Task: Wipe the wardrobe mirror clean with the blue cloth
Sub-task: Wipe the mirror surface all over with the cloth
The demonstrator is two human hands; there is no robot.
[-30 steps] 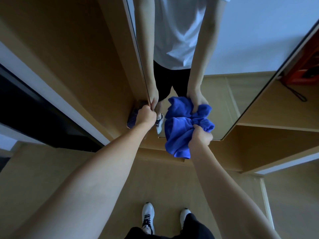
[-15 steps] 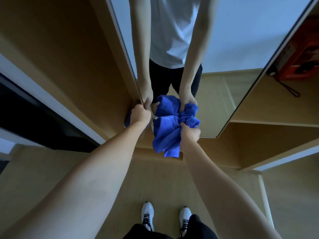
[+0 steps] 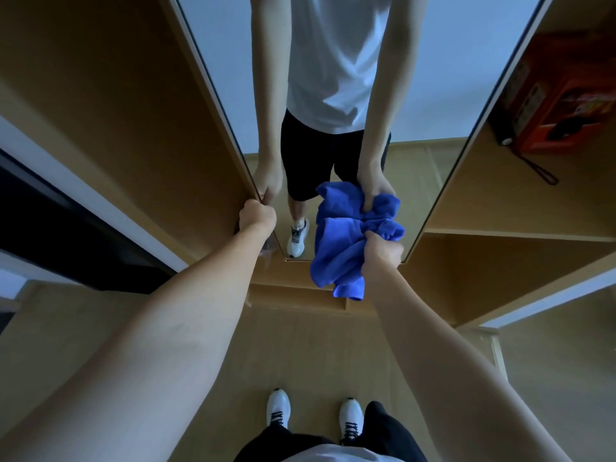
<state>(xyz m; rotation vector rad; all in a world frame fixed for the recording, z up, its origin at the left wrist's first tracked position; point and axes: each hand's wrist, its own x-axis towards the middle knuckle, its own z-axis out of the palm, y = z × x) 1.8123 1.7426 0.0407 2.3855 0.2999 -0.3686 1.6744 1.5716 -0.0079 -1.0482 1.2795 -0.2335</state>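
- While the right hand (image 3: 381,251) clutches the crumpled blue cloth (image 3: 346,248) in a closed fist, the bunched fabric is pressed against the lower part of the tall wardrobe mirror (image 3: 430,95), near its right edge.
- A loose tail of the cloth hangs below the mirror's bottom edge, in front of the light wooden wardrobe base (image 3: 300,288).
- The left hand (image 3: 257,215) is curled round the left edge of the mirrored door, fingers wrapped behind the thin dark frame; it holds nothing else.
- Both bare forearms reach forward and down from the bottom corners of the view.
- The glass reflects a person in a white T-shirt and dark shorts, both hands, the cloth and one white trainer.
- To the right of the mirror an open wooden shelf (image 3: 520,201) carries an orange-red box (image 3: 563,108), with a black looped cord (image 3: 536,168) lying just in front of it.
- To the left stands a plain brown wardrobe panel (image 3: 110,105), and beyond it a white strip beside a dark opening.
- Two white trainers with dark laces (image 3: 278,406) stand on the pale wooden floor (image 3: 300,355) at the bottom of the view.
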